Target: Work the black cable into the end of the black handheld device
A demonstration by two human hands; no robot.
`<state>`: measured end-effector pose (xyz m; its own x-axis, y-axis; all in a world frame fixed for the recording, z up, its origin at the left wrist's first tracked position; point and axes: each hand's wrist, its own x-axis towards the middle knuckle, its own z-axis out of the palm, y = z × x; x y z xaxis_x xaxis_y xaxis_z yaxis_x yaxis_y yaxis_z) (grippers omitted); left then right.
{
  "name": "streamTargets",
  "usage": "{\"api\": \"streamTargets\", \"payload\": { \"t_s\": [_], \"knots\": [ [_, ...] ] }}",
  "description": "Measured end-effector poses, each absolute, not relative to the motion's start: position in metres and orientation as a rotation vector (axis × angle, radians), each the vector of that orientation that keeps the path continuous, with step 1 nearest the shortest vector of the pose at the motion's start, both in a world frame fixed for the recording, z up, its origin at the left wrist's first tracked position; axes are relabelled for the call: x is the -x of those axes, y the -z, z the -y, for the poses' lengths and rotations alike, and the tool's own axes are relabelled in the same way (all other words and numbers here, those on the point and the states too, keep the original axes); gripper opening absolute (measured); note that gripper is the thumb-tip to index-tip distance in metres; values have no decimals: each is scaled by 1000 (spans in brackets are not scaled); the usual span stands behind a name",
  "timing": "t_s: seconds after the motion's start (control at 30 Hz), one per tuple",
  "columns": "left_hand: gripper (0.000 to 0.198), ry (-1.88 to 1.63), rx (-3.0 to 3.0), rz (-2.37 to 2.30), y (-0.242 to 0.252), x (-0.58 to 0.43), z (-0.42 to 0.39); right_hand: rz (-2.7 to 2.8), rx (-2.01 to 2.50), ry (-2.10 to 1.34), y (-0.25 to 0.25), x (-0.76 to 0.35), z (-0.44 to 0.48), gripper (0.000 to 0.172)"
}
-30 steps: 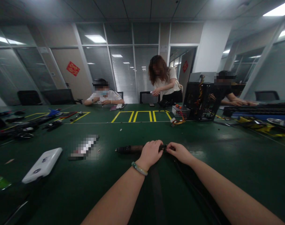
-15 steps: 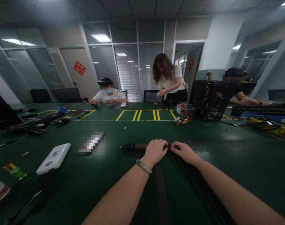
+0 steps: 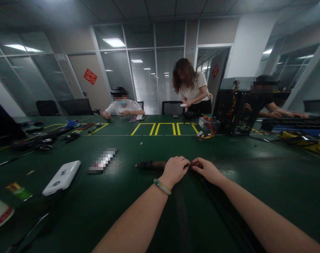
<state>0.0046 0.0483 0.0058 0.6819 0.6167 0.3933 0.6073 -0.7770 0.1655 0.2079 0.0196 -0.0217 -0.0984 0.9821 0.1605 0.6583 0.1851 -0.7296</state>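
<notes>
That green table [image 3: 160,218] is big, and the stripped-down computer case [image 3: 235,112] takes the far right. Next size down, a black cable [image 3: 223,207] trails from under your right hand [image 3: 208,171]. Your dark cylindrical tool [image 3: 151,165] lies flat in front of you, left hand [image 3: 175,168] wrapped around its right part. Your right fingertips are just beside that (can't tell if they're gripping anything).

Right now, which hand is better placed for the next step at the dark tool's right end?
Probably the right hand: its fingers gather there, near the black cable, while the left hand holds the dark tool.
</notes>
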Motion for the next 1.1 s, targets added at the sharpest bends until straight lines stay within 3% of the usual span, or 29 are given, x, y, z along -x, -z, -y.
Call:
{"api": "streamTargets", "payload": {
  "t_s": [0.27,0.9,1.1],
  "knots": [
    [19,-652,-2854,-1068,-8,-5,-46,1822,1553,-595,17,-205,-15,25],
    [17,-671,-2826,-1119,-7,-8,-45,1966,1595,-325,6,-198,-7,12],
    [18,-691,-2817,-1112,-6,-8,-47,1883,1578,-465,10,-196,-9,15]
  ]
}}
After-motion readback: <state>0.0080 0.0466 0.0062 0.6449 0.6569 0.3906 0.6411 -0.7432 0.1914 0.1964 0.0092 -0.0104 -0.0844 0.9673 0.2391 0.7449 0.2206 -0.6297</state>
